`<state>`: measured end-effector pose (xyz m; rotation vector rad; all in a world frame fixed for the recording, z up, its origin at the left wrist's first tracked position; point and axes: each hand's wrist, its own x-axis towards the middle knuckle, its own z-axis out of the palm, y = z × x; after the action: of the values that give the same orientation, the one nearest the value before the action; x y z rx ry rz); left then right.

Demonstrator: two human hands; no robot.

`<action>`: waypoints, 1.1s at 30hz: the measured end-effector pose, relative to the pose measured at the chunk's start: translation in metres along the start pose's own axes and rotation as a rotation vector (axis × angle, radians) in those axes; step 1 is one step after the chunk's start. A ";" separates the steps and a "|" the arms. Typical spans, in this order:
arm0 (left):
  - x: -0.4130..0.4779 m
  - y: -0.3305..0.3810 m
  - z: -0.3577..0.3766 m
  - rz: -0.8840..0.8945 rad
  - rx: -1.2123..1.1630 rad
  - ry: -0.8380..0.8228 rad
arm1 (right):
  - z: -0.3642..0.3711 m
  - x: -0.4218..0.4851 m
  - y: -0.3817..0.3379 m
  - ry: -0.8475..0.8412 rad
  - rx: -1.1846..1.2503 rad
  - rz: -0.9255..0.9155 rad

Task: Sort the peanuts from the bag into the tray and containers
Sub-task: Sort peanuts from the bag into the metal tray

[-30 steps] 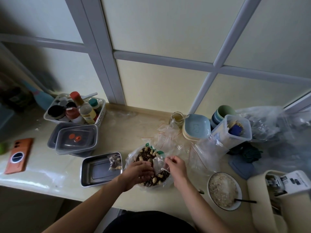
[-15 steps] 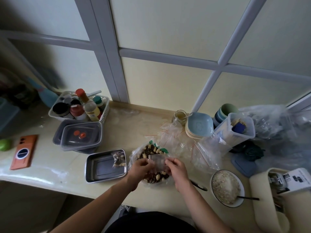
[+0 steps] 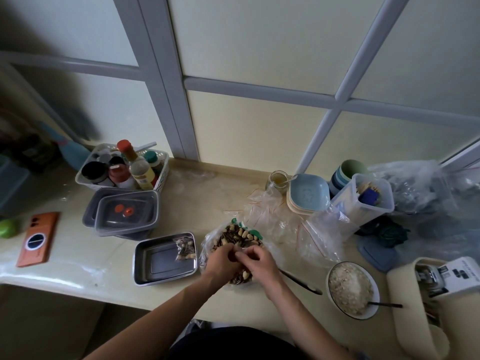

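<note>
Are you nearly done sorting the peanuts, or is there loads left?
Not nearly. Done: one small filled packet lies in the metal tray. In hand: the left hand and right hand pinch a small clear bag over the big bag of nuts. Left: that big bag looks heaped, the lidded containers are shut, and spare zip bags lie flat beside it.
</note>
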<state>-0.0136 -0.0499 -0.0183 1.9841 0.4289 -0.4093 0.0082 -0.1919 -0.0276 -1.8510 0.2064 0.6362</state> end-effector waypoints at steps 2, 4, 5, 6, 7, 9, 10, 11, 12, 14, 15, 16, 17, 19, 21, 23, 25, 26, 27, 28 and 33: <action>0.000 -0.002 -0.001 -0.019 -0.065 -0.052 | -0.006 0.004 0.003 0.020 -0.027 -0.001; 0.000 -0.002 -0.004 -0.040 -0.109 -0.095 | -0.010 0.005 0.006 0.027 -0.041 0.009; -0.001 -0.002 -0.006 -0.048 -0.113 -0.101 | -0.011 0.005 0.008 0.018 -0.035 0.006; -0.002 -0.001 -0.008 -0.051 -0.120 -0.103 | -0.012 0.005 0.010 0.004 -0.031 0.003; -0.002 -0.001 -0.010 -0.057 -0.115 -0.096 | -0.012 0.005 0.010 -0.007 -0.025 -0.001; -0.002 -0.002 -0.011 -0.053 -0.065 -0.060 | -0.012 0.005 0.012 0.010 -0.021 0.005; 0.000 -0.004 -0.011 -0.036 -0.008 -0.023 | -0.013 0.005 0.013 0.028 -0.027 0.012; 0.001 -0.006 -0.012 -0.020 0.048 0.013 | -0.014 0.005 0.013 0.049 -0.041 0.016; 0.003 -0.008 -0.012 -0.005 0.082 0.033 | -0.016 0.004 0.013 0.068 -0.061 0.022; 0.005 -0.009 -0.014 0.025 0.092 0.019 | -0.019 0.004 0.011 0.083 -0.058 0.033; 0.005 -0.009 -0.014 0.045 0.100 0.003 | -0.020 0.005 0.012 0.081 -0.041 0.037; 0.004 -0.008 -0.014 0.075 0.111 -0.015 | -0.020 0.005 0.012 0.074 -0.027 0.040; 0.003 -0.008 -0.013 0.103 0.120 -0.037 | -0.020 0.004 0.011 0.070 -0.022 0.034; 0.001 -0.005 -0.010 0.150 0.137 -0.071 | -0.018 0.004 0.011 0.074 -0.020 0.036; -0.001 -0.002 -0.006 0.165 0.150 -0.086 | -0.018 0.005 0.011 0.073 -0.024 0.039; -0.001 0.000 -0.002 0.151 0.161 -0.076 | -0.017 0.006 0.010 0.072 -0.038 0.041; 0.001 0.000 0.001 0.123 0.162 -0.055 | -0.015 0.005 0.009 0.082 -0.051 0.036; 0.002 -0.001 0.003 0.090 0.128 -0.052 | -0.015 0.005 0.008 0.088 -0.048 0.028; 0.002 -0.003 0.004 0.035 0.045 -0.063 | -0.015 0.004 0.007 0.093 -0.036 0.021; 0.003 -0.005 0.004 -0.031 -0.072 -0.084 | -0.015 0.004 0.006 0.091 -0.019 0.019; 0.003 -0.011 -0.003 -0.316 -0.501 -0.258 | -0.018 0.005 0.009 0.018 0.022 0.041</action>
<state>-0.0157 -0.0426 -0.0270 1.3608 0.6142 -0.6747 0.0142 -0.2110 -0.0332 -1.8361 0.2629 0.6427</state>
